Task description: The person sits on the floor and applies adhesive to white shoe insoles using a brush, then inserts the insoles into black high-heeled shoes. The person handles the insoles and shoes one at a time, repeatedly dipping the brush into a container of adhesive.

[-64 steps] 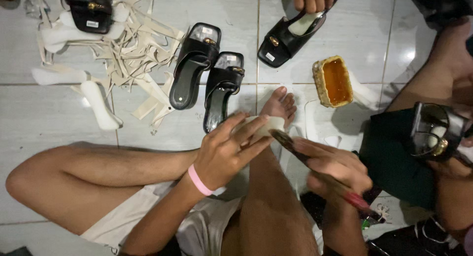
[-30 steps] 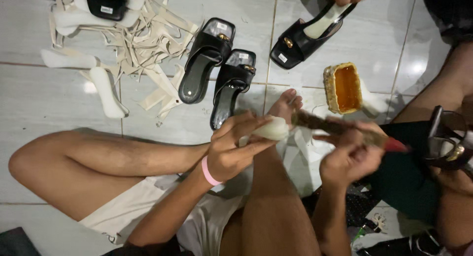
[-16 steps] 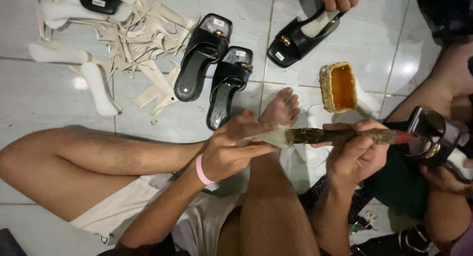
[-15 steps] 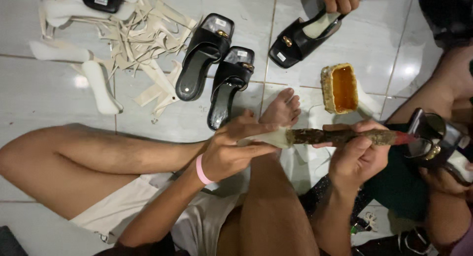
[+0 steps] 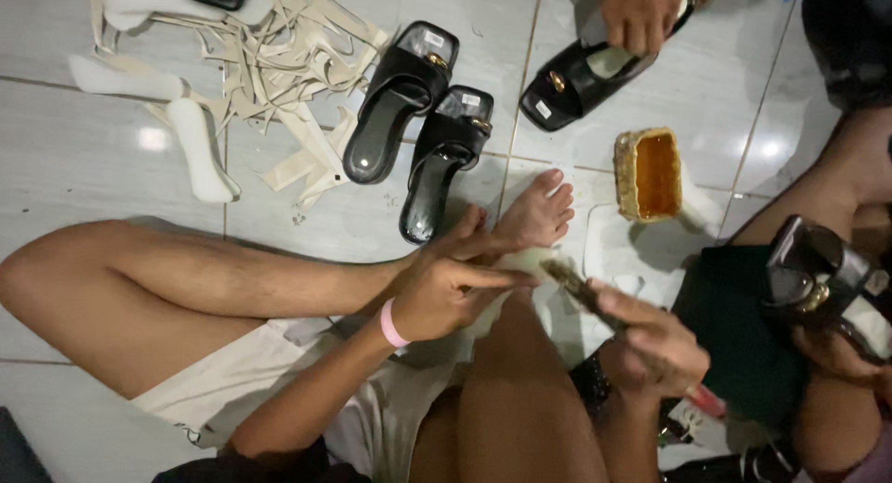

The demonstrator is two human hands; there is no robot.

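Observation:
My left hand [image 5: 455, 283], with a pink wristband, holds a small cream insole piece [image 5: 520, 265] over my knee, fingers stretched along it. My right hand [image 5: 650, 339] grips a glue-caked brush with a red handle [image 5: 581, 288]; its bristle end touches the cream piece. An open tin of amber glue [image 5: 648, 174] stands on the tiles just beyond my foot [image 5: 539, 209].
Two black sandals [image 5: 418, 130] lie side by side ahead. Another person's hand [image 5: 641, 14] holds a third black sandal [image 5: 571, 79] at the top. A second person at the right holds a black sandal [image 5: 822, 279]. Cream strips and insoles [image 5: 260, 65] litter the tiles at upper left.
The brush, held level across the cream piece half a second ago, now slants down to the right, with my right hand drawn lower and closer to me. My left hand stays put.

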